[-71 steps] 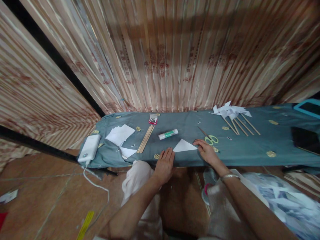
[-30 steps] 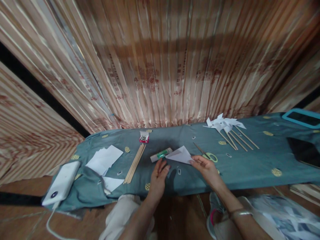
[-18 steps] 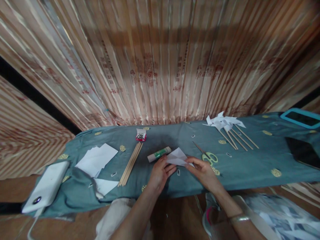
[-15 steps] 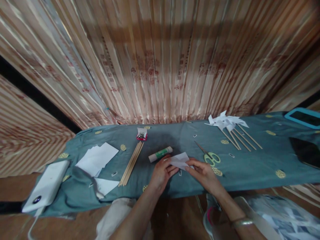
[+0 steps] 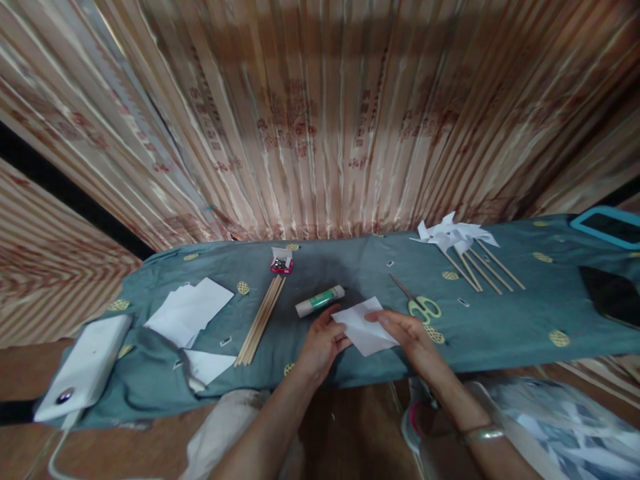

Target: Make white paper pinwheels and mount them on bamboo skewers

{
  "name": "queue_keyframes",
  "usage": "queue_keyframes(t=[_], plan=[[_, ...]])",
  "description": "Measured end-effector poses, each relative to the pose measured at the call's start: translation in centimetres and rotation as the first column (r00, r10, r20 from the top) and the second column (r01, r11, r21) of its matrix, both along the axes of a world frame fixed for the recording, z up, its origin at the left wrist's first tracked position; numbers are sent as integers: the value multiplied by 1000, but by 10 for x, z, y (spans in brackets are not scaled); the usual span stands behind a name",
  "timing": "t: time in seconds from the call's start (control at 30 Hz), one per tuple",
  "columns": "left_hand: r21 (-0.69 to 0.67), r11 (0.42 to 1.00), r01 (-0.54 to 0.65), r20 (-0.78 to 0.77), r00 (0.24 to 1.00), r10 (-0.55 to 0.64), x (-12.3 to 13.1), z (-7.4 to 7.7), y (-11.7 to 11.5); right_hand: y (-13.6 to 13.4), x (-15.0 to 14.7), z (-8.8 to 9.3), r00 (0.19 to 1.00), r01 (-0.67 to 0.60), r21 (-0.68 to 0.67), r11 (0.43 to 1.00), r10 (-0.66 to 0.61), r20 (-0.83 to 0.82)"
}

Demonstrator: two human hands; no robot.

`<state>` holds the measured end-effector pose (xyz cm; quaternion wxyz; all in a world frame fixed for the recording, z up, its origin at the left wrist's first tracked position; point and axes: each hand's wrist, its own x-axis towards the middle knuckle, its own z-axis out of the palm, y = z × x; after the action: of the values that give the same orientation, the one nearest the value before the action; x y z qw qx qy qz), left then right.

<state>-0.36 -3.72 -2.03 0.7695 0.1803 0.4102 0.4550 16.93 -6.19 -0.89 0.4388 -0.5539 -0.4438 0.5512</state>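
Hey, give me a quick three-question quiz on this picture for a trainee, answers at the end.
1. True or false: the left hand and right hand both touch the square white paper sheet.
2. Which lies between the loose, thin tan wooden sticks and the metal scissors with light-green handles?
A) white paper pinwheels
B) white cylindrical tube with green label
C) white rectangular power bank
3. Fill in: the silver metal bangle is on the ____ wrist.

Key: 1 true; 2 B; 3 right.

Curtains (image 5: 300, 133) are hanging beyond the left hand (image 5: 320, 347), a black pole (image 5: 75, 192) is slanting left of it, brown floor (image 5: 357, 430) is showing below!
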Motion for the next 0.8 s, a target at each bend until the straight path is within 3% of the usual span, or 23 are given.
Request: queue_keyframes(t=[0.23, 0.4, 0.5, 0.57, 0.67, 0.73, 0.8], plan=[[56, 993, 101, -83, 992, -97, 2, -5, -4, -1, -2, 8, 994, 46, -54, 998, -50, -94], [54, 992, 112, -166, 981, -102, 6, -11, -4, -1, -2, 3, 990, 48, -43, 998, -53, -127], [71, 991, 111, -202, 975, -94, 7, -12, -3, 3, 7, -3, 993, 103, 45, 994, -100, -61], [84, 992, 99, -217, 973, -79, 6, -11, -3, 7, 17, -5, 980, 174, 193, 966, -189, 63], [93, 994, 62, -231, 972, -39, 4, -9, -1, 12, 37, -9, 839, 255, 393, 884, -404, 365], [100, 994, 39, -227, 974, -15, 3, -8, 1, 12, 50, -12, 635, 173, 443, 880, -444, 633], [110, 994, 15, -212, 977, 8, 2, -7, 3, 12, 59, -17, 420, 87, 394, 915, -392, 818]])
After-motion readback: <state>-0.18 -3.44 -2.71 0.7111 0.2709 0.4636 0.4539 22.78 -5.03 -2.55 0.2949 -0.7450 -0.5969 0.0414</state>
